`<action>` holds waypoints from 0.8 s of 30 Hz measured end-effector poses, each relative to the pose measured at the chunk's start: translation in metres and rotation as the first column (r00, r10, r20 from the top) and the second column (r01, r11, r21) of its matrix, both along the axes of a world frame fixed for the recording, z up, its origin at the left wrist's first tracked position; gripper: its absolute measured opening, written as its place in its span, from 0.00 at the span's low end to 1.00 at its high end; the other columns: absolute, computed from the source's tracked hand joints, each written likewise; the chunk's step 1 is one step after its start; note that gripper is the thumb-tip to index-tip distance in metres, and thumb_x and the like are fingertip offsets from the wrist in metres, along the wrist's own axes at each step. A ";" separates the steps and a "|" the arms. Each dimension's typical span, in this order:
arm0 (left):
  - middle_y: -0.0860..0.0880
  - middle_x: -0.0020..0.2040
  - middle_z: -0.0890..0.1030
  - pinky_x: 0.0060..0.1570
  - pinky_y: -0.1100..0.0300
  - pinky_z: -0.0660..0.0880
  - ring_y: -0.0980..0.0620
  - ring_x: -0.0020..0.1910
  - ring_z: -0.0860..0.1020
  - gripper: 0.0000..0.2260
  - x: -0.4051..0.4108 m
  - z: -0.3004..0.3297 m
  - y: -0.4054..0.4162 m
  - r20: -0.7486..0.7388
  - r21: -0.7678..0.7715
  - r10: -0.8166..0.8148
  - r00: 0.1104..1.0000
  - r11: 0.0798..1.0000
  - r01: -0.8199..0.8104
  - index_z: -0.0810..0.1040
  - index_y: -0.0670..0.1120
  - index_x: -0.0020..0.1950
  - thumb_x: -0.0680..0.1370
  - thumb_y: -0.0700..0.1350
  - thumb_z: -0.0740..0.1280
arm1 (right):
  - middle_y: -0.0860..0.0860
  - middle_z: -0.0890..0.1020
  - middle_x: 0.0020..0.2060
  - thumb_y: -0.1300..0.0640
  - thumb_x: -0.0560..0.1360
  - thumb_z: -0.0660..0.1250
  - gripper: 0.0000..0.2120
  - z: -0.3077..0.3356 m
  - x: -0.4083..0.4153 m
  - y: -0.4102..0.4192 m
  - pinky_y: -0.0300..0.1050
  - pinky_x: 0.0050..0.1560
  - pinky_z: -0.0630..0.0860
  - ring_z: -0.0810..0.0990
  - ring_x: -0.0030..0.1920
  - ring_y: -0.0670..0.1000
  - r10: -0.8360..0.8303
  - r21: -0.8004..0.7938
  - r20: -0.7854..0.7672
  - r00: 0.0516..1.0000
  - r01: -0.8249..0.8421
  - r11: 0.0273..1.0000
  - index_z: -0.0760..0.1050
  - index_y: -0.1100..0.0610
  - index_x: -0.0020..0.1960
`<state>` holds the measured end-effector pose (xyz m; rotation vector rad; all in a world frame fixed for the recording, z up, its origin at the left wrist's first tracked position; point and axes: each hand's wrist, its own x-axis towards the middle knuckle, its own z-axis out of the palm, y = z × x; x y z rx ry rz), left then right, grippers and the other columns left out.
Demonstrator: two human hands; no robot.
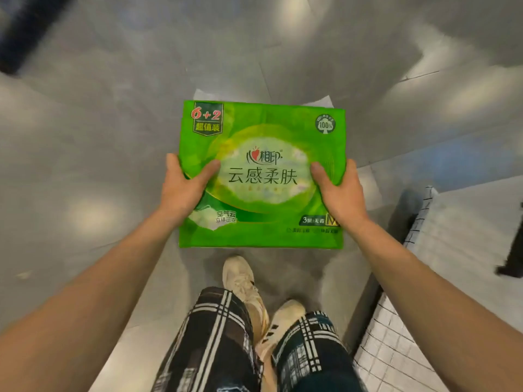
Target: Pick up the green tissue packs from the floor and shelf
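A large green plastic-wrapped pack of tissues (261,137) with Chinese print and a "6+2" label is held flat in front of me above the floor. My left hand (181,190) grips its left edge, thumb lying on the top face and fingers underneath. My right hand (341,193) grips the right edge the same way. A white flap of the wrapping sticks out at the pack's far side. Both bare forearms reach in from the lower corners.
Below the pack are my legs in dark plaid trousers (223,343) and pale sneakers (243,284) on a grey tiled floor (99,137). A surface with a white grid-patterned cover (441,250) stands at the right. A dark object (25,29) lies at the top left.
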<state>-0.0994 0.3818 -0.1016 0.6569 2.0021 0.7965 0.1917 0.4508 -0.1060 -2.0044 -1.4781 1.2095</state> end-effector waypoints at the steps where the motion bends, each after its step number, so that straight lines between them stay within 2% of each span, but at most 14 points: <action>1: 0.56 0.55 0.79 0.51 0.56 0.76 0.53 0.54 0.80 0.25 0.001 0.036 -0.003 0.001 0.017 0.002 1.000 1.000 -0.002 0.67 0.51 0.62 0.75 0.59 0.75 | 0.37 0.78 0.47 0.37 0.77 0.69 0.28 0.034 0.000 -0.004 0.44 0.53 0.73 0.80 0.53 0.48 0.002 0.006 -0.006 1.000 -0.002 1.000 0.69 0.51 0.69; 3: 0.58 0.52 0.77 0.45 0.61 0.74 0.58 0.52 0.78 0.24 0.003 0.110 -0.014 -0.010 0.036 0.012 1.000 0.999 -0.012 0.66 0.50 0.62 0.76 0.58 0.74 | 0.37 0.78 0.47 0.34 0.76 0.69 0.28 0.105 -0.001 -0.012 0.48 0.54 0.75 0.81 0.53 0.50 0.026 0.027 -0.013 1.000 -0.026 0.999 0.69 0.49 0.67; 6: 0.56 0.53 0.78 0.57 0.49 0.77 0.50 0.55 0.80 0.25 0.002 0.214 -0.042 -0.023 0.028 0.029 0.999 0.999 -0.028 0.65 0.50 0.61 0.75 0.60 0.74 | 0.40 0.78 0.48 0.35 0.76 0.68 0.29 0.210 -0.003 -0.027 0.46 0.51 0.72 0.78 0.52 0.50 0.062 0.047 -0.020 0.998 -0.061 0.997 0.69 0.52 0.68; 8: 0.54 0.56 0.79 0.60 0.47 0.76 0.47 0.58 0.79 0.26 0.001 0.279 -0.063 -0.042 0.036 0.045 0.998 0.998 -0.044 0.65 0.50 0.62 0.76 0.61 0.73 | 0.45 0.78 0.52 0.37 0.77 0.68 0.30 0.277 -0.006 -0.041 0.45 0.50 0.70 0.77 0.52 0.49 0.118 0.069 -0.037 0.992 -0.115 0.991 0.68 0.54 0.69; 11: 0.52 0.59 0.76 0.54 0.52 0.72 0.48 0.56 0.77 0.24 0.001 0.366 -0.097 -0.106 0.035 0.055 0.993 0.998 -0.052 0.63 0.49 0.62 0.78 0.61 0.70 | 0.44 0.78 0.55 0.36 0.77 0.69 0.29 0.364 -0.009 -0.064 0.41 0.45 0.72 0.79 0.50 0.44 0.193 0.095 -0.077 0.978 -0.186 0.978 0.68 0.52 0.69; 13: 0.51 0.59 0.76 0.53 0.52 0.70 0.48 0.56 0.76 0.26 -0.002 0.413 -0.117 -0.141 0.040 0.047 0.989 0.998 -0.042 0.64 0.47 0.64 0.78 0.62 0.69 | 0.44 0.78 0.55 0.36 0.77 0.69 0.27 0.412 -0.013 -0.077 0.37 0.41 0.70 0.78 0.49 0.43 0.224 0.103 -0.082 0.971 -0.216 0.971 0.68 0.51 0.68; 16: 0.51 0.58 0.76 0.53 0.52 0.70 0.48 0.55 0.76 0.28 -0.017 0.463 -0.145 -0.183 0.065 0.092 0.979 0.995 -0.082 0.65 0.48 0.65 0.77 0.64 0.70 | 0.46 0.79 0.55 0.35 0.76 0.69 0.28 0.466 -0.028 -0.090 0.43 0.47 0.72 0.78 0.53 0.48 0.253 0.105 -0.068 0.965 -0.246 0.964 0.69 0.51 0.68; 20: 0.53 0.53 0.78 0.52 0.48 0.76 0.47 0.54 0.79 0.27 -0.049 0.504 -0.175 -0.199 0.131 0.167 0.966 0.981 -0.143 0.67 0.50 0.61 0.74 0.65 0.72 | 0.41 0.78 0.48 0.33 0.76 0.68 0.25 0.512 -0.059 -0.101 0.39 0.40 0.70 0.77 0.49 0.48 0.331 0.116 -0.043 0.943 -0.325 0.939 0.69 0.49 0.62; 22: 0.57 0.49 0.76 0.46 0.51 0.74 0.47 0.53 0.78 0.26 -0.069 0.515 -0.188 -0.199 0.165 0.212 0.957 0.970 -0.180 0.67 0.50 0.61 0.75 0.64 0.73 | 0.46 0.79 0.50 0.34 0.76 0.68 0.26 0.526 -0.085 -0.103 0.44 0.43 0.70 0.78 0.51 0.50 0.381 0.137 -0.046 0.923 -0.372 0.918 0.70 0.51 0.63; 24: 0.59 0.48 0.75 0.40 0.55 0.70 0.48 0.52 0.77 0.25 -0.091 0.524 -0.200 -0.210 0.192 0.256 0.944 0.957 -0.217 0.66 0.50 0.61 0.75 0.63 0.73 | 0.48 0.77 0.52 0.35 0.77 0.67 0.26 0.537 -0.115 -0.104 0.46 0.48 0.68 0.75 0.52 0.51 0.445 0.146 -0.035 0.895 -0.436 0.888 0.69 0.52 0.65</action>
